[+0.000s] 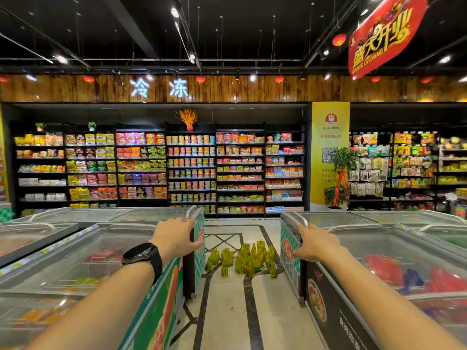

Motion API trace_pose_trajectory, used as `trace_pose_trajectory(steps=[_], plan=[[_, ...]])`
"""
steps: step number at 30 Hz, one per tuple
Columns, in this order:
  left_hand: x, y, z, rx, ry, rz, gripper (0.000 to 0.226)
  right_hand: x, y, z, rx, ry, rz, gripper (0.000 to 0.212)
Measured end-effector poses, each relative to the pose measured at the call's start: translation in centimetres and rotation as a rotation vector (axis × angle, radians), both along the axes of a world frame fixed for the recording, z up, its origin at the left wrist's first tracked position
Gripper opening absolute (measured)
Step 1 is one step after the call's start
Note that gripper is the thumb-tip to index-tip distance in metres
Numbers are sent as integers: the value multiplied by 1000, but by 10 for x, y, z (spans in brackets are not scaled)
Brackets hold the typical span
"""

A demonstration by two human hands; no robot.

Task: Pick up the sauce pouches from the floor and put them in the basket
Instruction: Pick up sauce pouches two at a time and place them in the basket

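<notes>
Sauce pouches [242, 258] sit bunched on the floor [227, 311] up ahead between the two freezers [161, 311], basket nowhere in view. Left grip [177, 236] and right grip [316, 245] both loose and empty by the freezer corners, so I'd walk in, crouch low, grab a couple at a time

We see a bright shop, ceiling spotlights [174, 12] above the shelf wall [192, 170] giving the light, the shelf wall sharp and evenly lit, pale glare on the freezer lids [113, 243] in front of it, nearer parts blurred, lines bending toward the edges.
</notes>
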State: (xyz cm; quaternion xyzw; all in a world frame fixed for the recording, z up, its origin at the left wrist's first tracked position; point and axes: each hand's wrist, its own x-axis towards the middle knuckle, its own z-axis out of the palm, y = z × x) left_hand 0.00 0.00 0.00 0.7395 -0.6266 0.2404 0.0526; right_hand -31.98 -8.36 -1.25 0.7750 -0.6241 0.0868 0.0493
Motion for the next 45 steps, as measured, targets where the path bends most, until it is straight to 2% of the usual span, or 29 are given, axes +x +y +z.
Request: trace_pose_trajectory(steps=[11, 16, 23, 28, 34, 45], plan=[[-14, -45, -66, 38, 0, 14, 74, -5, -45, -54, 92, 36, 31, 75], [1, -88, -86, 81, -20, 20, 64, 23, -82, -75, 112, 42, 38, 76], [50, -184, -108, 133, 17, -12, 63, 82, -166, -96, 170, 92, 27, 76], [94, -263, -127, 166, 74, -25, 59, 130, -229, -114, 190, 58, -4, 81], [126, -358, -150, 184, 94, -94, 60, 150, -308, -134, 230, 39, -56, 68], [145, -585, -163, 177, 91, -87, 59, 144, -559, -172, 322, 18, -74, 69]])
